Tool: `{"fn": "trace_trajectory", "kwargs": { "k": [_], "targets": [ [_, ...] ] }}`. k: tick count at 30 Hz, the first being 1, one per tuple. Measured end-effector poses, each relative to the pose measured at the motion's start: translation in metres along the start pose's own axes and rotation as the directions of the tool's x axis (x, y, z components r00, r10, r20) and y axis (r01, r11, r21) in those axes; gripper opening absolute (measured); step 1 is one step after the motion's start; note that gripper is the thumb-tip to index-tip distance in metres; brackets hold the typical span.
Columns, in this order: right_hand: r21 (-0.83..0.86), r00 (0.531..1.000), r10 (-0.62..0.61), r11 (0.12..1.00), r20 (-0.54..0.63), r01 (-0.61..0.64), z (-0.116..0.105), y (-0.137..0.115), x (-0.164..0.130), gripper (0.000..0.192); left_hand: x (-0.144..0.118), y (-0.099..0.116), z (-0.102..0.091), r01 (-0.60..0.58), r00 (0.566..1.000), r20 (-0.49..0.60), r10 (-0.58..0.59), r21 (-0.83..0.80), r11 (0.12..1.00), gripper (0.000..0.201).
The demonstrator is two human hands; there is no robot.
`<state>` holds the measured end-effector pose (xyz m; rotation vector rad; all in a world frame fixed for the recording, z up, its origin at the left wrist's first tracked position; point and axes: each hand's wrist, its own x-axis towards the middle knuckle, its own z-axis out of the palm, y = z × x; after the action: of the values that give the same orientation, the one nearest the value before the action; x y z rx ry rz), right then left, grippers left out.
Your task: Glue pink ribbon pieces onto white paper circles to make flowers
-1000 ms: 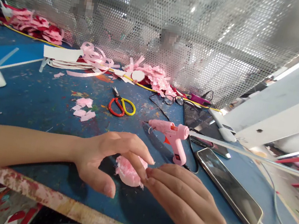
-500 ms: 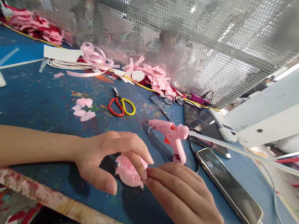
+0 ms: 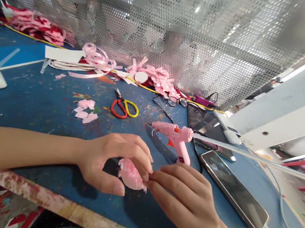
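A small rounded clump of pink petal-like paper [image 3: 131, 176] rests on the blue table between my hands. Over it arches my left hand [image 3: 114, 164], palm down, with the thumb well away from the curved fingers and nothing visible between them. Its index and middle fingertips meet the fingertips of my right hand [image 3: 185, 198] just beside the clump. The right fingers are pressed together, and whatever they may pinch is hidden. Beyond the right hand stands a pink hot glue gun [image 3: 174, 133] with a long clear glue stick out of its back.
Red-and-yellow-handled scissors [image 3: 124, 109] and cut pink pieces [image 3: 86, 110] lie further off. To the right is a phone [image 3: 234, 190] on a white cable. Pink ribbon [image 3: 97, 58], white cards [image 3: 63, 55] and pink scraps [image 3: 160, 78] line the perforated metal screen [image 3: 144, 20]; people are behind it.
My right hand has shifted slightly up, its fingers more bent. The left fingers have curled a little, still meeting the right fingertips. The pink clump has stayed in place.
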<state>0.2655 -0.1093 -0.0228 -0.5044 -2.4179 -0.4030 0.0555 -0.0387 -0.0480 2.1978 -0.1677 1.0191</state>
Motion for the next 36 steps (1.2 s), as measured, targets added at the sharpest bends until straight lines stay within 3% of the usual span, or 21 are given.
{"fn": "trace_trajectory", "kwargs": {
  "k": [18, 30, 36],
  "targets": [
    [0.047, 1.000, 0.029, 0.999, -0.013, -0.028, 0.000, 0.000, -0.004, 0.012, -0.001, 0.000, 0.000, -0.016, 1.000, 0.014, 0.015, 0.024, 1.000, 0.036],
    [-0.022, 0.999, 0.045, 0.999, -0.028, -0.045, -0.006, -0.001, -0.006, 0.012, -0.003, 0.001, -0.001, 0.103, 0.994, 0.033, -0.100, -0.122, 0.987, 0.041],
    [-0.011, 0.998, 0.044, 0.999, -0.042, -0.045, -0.004, 0.000, -0.004, 0.007, -0.002, 0.002, -0.002, 0.132, 0.991, 0.034, -0.129, -0.097, 0.987, 0.038]
  ]
}}
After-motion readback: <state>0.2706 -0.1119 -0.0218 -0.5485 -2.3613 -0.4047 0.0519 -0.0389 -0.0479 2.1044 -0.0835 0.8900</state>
